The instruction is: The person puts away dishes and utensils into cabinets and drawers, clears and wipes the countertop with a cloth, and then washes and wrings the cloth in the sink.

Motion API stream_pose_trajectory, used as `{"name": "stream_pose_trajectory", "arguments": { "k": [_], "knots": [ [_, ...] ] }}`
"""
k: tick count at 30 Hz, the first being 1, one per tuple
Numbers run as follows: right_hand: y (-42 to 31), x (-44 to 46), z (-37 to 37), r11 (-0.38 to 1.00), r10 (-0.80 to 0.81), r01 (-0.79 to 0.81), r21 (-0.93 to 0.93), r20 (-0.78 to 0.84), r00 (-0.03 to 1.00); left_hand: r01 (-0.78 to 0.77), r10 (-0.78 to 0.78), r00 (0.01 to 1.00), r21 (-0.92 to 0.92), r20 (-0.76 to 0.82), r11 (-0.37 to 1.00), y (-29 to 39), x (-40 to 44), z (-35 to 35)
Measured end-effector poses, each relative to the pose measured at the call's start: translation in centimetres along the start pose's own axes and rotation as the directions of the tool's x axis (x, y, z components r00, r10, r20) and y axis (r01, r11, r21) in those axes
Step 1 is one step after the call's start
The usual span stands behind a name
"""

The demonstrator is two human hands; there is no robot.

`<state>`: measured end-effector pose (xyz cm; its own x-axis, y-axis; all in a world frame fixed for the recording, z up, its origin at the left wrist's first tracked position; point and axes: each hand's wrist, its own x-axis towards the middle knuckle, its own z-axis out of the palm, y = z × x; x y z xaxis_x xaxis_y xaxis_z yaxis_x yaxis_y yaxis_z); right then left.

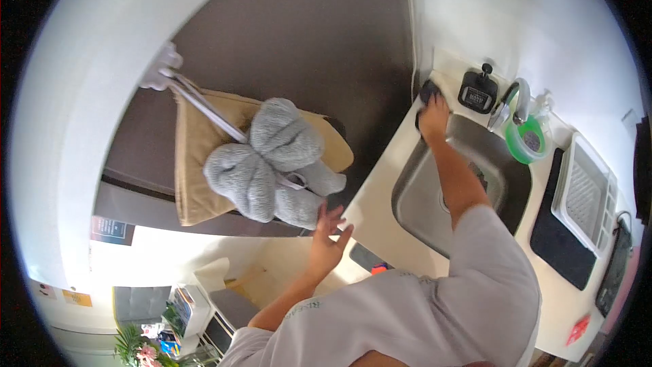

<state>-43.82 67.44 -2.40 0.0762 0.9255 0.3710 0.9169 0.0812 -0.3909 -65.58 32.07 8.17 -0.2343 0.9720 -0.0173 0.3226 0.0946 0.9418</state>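
My right hand (433,121) reaches across the sink to the counter's back corner. Its fingers press on a dark cloth (428,92), partly covered by the hand. To the left, my left hand (328,241) is held in the air with its fingers apart and nothing in them. Close to its fingertips hangs a fluffy grey hand towel (285,143) gathered into a bow shape, and I cannot tell whether they touch. The steel sink (414,197) lies under my right forearm.
A black soap dispenser (478,92), a faucet (521,98) and a green bowl (519,146) stand behind the sink. A white dish rack (584,194) sits by a black mat (560,245). A tan cloth (193,163) hangs on the dark fridge (299,34).
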Motion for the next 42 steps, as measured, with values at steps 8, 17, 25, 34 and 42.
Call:
{"name": "stream_pose_trajectory", "arguments": {
  "k": [8,17,25,34,42],
  "knots": [
    [-11.0,-9.0,-10.6,-0.165,0.240,-0.381,0.910,0.412,0.879,0.188,-0.261,0.844,0.197,0.469,0.962,3.7,-0.6,-10.5],
    [-25.4,7.9,-23.2,0.275,-0.255,0.730,0.626,-0.684,0.683,0.425,-0.353,0.605,0.085,0.713,0.901,8.0,2.1,-13.8],
    [-19.3,18.8,-18.8,0.282,0.072,0.468,0.837,-0.505,0.860,0.465,-0.351,0.540,0.077,0.765,0.882,8.4,2.6,-13.4],
    [-22.7,4.0,-21.2,0.358,-0.512,0.561,0.747,-0.346,0.787,0.522,-0.398,0.526,0.084,0.751,0.849,7.3,2.8,-13.6],
    [-14.2,19.2,-10.1,0.239,0.146,0.369,0.898,-0.409,0.901,0.521,-0.386,0.566,0.047,0.728,0.852,6.6,2.9,-13.4]
  ]
}}
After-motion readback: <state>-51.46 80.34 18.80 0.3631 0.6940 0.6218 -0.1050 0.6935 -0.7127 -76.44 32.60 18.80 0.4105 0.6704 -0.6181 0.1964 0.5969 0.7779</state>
